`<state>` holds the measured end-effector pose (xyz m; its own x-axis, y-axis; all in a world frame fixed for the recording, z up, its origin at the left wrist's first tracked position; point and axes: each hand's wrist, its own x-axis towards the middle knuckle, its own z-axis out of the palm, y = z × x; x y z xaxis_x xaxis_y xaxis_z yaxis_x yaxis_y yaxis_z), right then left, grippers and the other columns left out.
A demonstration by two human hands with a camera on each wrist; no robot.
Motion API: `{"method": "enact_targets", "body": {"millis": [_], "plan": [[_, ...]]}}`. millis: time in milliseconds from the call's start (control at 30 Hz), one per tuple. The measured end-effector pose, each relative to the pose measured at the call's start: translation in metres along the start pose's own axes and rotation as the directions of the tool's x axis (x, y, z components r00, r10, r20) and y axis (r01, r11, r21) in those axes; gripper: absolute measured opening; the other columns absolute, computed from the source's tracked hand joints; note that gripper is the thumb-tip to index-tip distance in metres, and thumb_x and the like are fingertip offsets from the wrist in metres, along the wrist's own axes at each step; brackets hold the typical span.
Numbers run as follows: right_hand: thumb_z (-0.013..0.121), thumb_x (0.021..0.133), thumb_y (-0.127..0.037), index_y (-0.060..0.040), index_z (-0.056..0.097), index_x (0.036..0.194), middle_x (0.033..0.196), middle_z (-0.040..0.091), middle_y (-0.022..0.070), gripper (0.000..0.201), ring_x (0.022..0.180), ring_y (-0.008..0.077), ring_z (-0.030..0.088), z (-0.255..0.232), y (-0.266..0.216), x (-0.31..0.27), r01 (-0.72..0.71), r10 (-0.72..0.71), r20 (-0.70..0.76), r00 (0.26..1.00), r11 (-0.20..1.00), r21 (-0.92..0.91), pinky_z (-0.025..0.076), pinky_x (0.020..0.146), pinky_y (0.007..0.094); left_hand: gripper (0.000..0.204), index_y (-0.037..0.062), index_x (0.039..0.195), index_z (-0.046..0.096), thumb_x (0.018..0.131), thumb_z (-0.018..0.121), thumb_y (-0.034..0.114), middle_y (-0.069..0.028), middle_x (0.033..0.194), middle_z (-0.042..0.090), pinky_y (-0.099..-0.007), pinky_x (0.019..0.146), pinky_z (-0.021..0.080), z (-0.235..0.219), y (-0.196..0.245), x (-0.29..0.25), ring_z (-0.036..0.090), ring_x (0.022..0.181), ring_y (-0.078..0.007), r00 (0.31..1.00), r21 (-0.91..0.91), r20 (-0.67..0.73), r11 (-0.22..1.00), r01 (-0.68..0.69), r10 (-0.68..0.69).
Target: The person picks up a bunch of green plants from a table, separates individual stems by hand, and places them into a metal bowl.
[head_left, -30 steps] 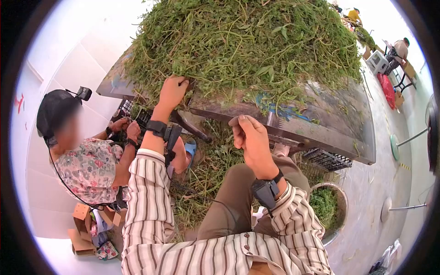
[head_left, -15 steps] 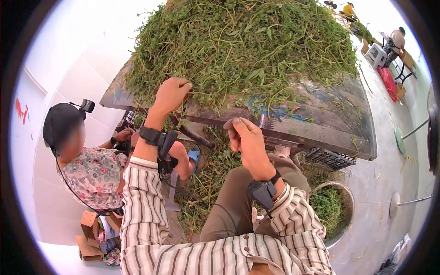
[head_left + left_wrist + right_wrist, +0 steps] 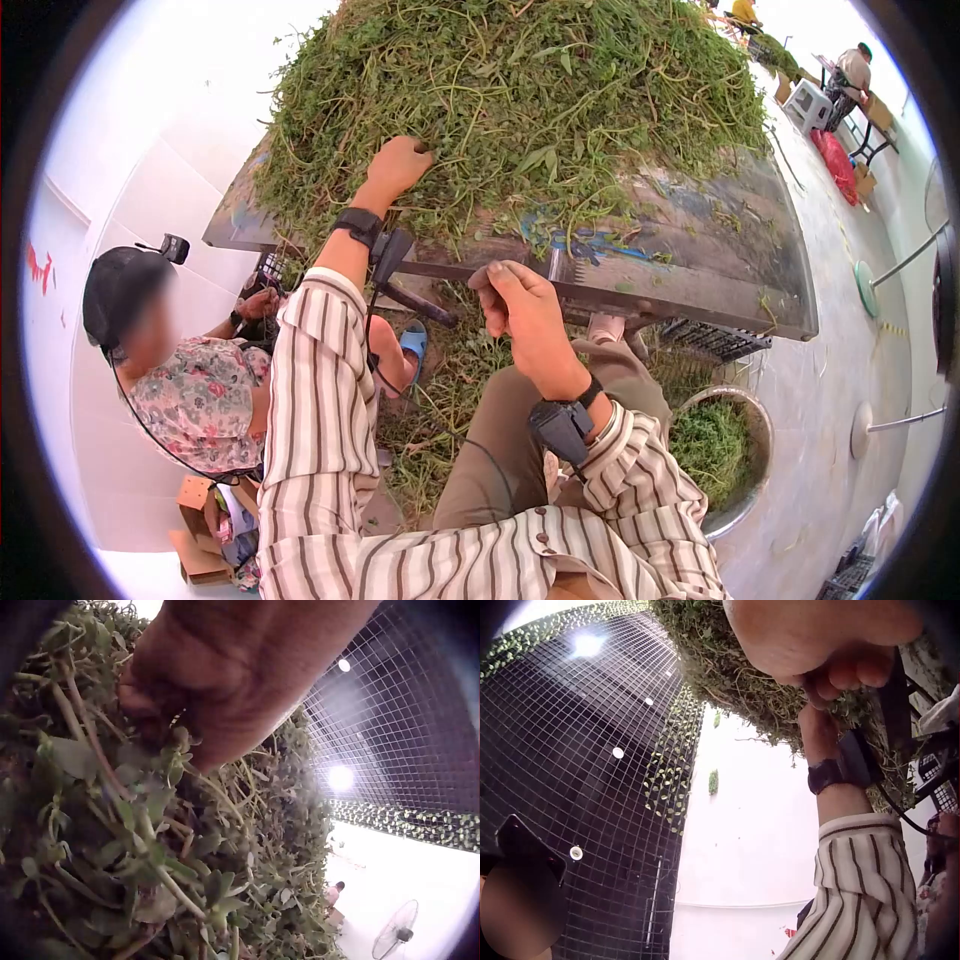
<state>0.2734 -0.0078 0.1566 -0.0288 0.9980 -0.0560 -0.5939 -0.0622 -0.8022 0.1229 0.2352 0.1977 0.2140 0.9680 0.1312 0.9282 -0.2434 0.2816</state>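
Against leafy heap [image 3: 510,100] on table [image 3: 725,275], left fingers [image 3: 413,153]: hold unclear; right fingers [image 3: 506,283] curled; crate [image 3: 715,341] below.

The head view is bright and evenly lit, its wide lens bowing the table [image 3: 700,275] within black, blue-fringed corners; the wall [image 3: 150,160] washes out to near white. In the left wrist view, a lamp [image 3: 341,778] glares beyond shaded plants [image 3: 225,862] (the nearest leaves look soft). The right wrist view pairs a flaring light [image 3: 589,645] with a dark ceiling [image 3: 570,765].
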Motion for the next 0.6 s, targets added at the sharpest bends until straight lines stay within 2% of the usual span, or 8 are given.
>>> {"method": "enact_targets", "body": {"millis": [67, 200, 267, 300, 367, 500, 567, 600], "plan": [[0.048, 0.093, -0.023, -0.003, 0.06, 0.082, 0.06, 0.046, -0.0019, 0.026, 0.047, 0.0069, 0.041, 0.001, 0.001, 0.0, -0.001, 0.002, 0.023, 1.0, 1.0, -0.007, 0.031, 0.043, 0.0214, 0.03, 0.0023, 0.094, 0.065, 0.075, 0.054, 0.022, -0.02, 0.091, 0.063, -0.0415, 0.076, 0.047, 0.012, -0.007, 0.008, 0.06, 0.085, -0.0355, 0.997, 0.014, -0.064, 0.999, -0.04, 0.041], [0.047, 0.092, -0.023, -0.0031, 0.06, 0.082, 0.06, 0.046, -0.0019, 0.026, 0.047, 0.0069, 0.041, 0.0, 0.002, -0.001, -0.007, 0.007, 0.033, 0.999, 1.0, -0.008, 0.032, 0.043, 0.0213, 0.026, 0.0019, 0.087, 0.066, 0.075, 0.053, 0.022, -0.0204, 0.083, 0.063, -0.0433, 0.071, 0.047, 0.013, -0.008, 0.011, 0.06, 0.079, -0.0363, 0.998, -0.031, -0.057, 0.999, -0.043, 0.041], [0.047, 0.092, -0.023, -0.003, 0.06, 0.083, 0.061, 0.046, -0.0017, 0.026, 0.047, 0.0068, 0.041, 0.0, 0.001, -0.001, -0.006, 0.007, 0.035, 0.999, 1.0, -0.021, 0.032, 0.043, 0.0211, 0.023, 0.0008, 0.08, 0.065, 0.075, 0.055, 0.021, -0.0193, 0.074, 0.061, -0.0433, 0.065, 0.045, 0.017, -0.016, 0.018, 0.058, 0.07, -0.0352, 0.99, -0.033, -0.08, 0.992, -0.122, 0.119], [0.047, 0.092, -0.023, -0.003, 0.06, 0.083, 0.061, 0.046, -0.0017, 0.026, 0.047, 0.0068, 0.041, 0.0, 0.001, -0.001, -0.005, 0.006, 0.035, 0.999, 1.0, -0.02, 0.032, 0.043, 0.0211, 0.023, 0.0008, 0.08, 0.065, 0.075, 0.055, 0.021, -0.0193, 0.074, 0.061, -0.0433, 0.065, 0.045, 0.012, -0.011, 0.013, 0.058, 0.07, -0.0352, 0.99, -0.032, -0.079, 0.992, -0.123, 0.121], [0.047, 0.092, -0.022, -0.0026, 0.06, 0.083, 0.061, 0.047, -0.0015, 0.026, 0.047, 0.0067, 0.041, 0.001, 0.0, -0.001, -0.01, 0.01, 0.028, 1.0, 1.0, -0.015, 0.033, 0.043, 0.0209, 0.024, -0.0001, 0.075, 0.065, 0.075, 0.059, 0.023, -0.0173, 0.068, 0.059, -0.0414, 0.061, 0.044, -0.001, 0.003, -0.005, 0.056, 0.064, -0.0328, 0.997, -0.158, -0.066, 0.986, -0.058, 0.048], [0.048, 0.092, -0.023, -0.0014, 0.059, 0.081, 0.061, 0.048, -0.0006, 0.026, 0.047, 0.0063, 0.04, 0.003, 0.0, -0.001, -0.01, 0.01, 0.022, 1.0, 1.0, -0.008, 0.032, 0.042, 0.021, 0.024, 0.0004, 0.078, 0.065, 0.074, 0.063, 0.024, -0.0155, 0.066, 0.058, -0.0381, 0.061, 0.044, 0.001, -0.006, -0.014, 0.055, 0.062, -0.0306, 0.991, -0.239, -0.108, 0.965, -0.107, 0.083], [0.048, 0.092, -0.022, -0.0016, 0.059, 0.081, 0.06, 0.048, -0.0007, 0.026, 0.047, 0.006, 0.039, 0.002, 0.002, -0.001, -0.011, 0.011, 0.02, 1.0, 1.0, -0.001, 0.031, 0.042, 0.0206, 0.025, 0.0005, 0.087, 0.065, 0.074, 0.064, 0.022, -0.0146, 0.068, 0.059, -0.0357, 0.062, 0.044, 0.002, -0.011, -0.015, 0.056, 0.062, -0.0277, 0.973, -0.207, -0.124, 0.954, -0.218, 0.195], [0.048, 0.092, -0.022, -0.0016, 0.059, 0.081, 0.06, 0.048, -0.0007, 0.026, 0.047, 0.006, 0.039, 0.002, 0.002, -0.001, -0.01, 0.01, 0.02, 1.0, 1.0, 0.0, 0.031, 0.042, 0.0206, 0.025, 0.0005, 0.087, 0.065, 0.074, 0.064, 0.022, -0.0146, 0.068, 0.059, -0.0357, 0.062, 0.044, -0.001, -0.009, -0.019, 0.056, 0.062, -0.0277, 0.973, -0.206, -0.125, 0.954, -0.218, 0.195]]}}
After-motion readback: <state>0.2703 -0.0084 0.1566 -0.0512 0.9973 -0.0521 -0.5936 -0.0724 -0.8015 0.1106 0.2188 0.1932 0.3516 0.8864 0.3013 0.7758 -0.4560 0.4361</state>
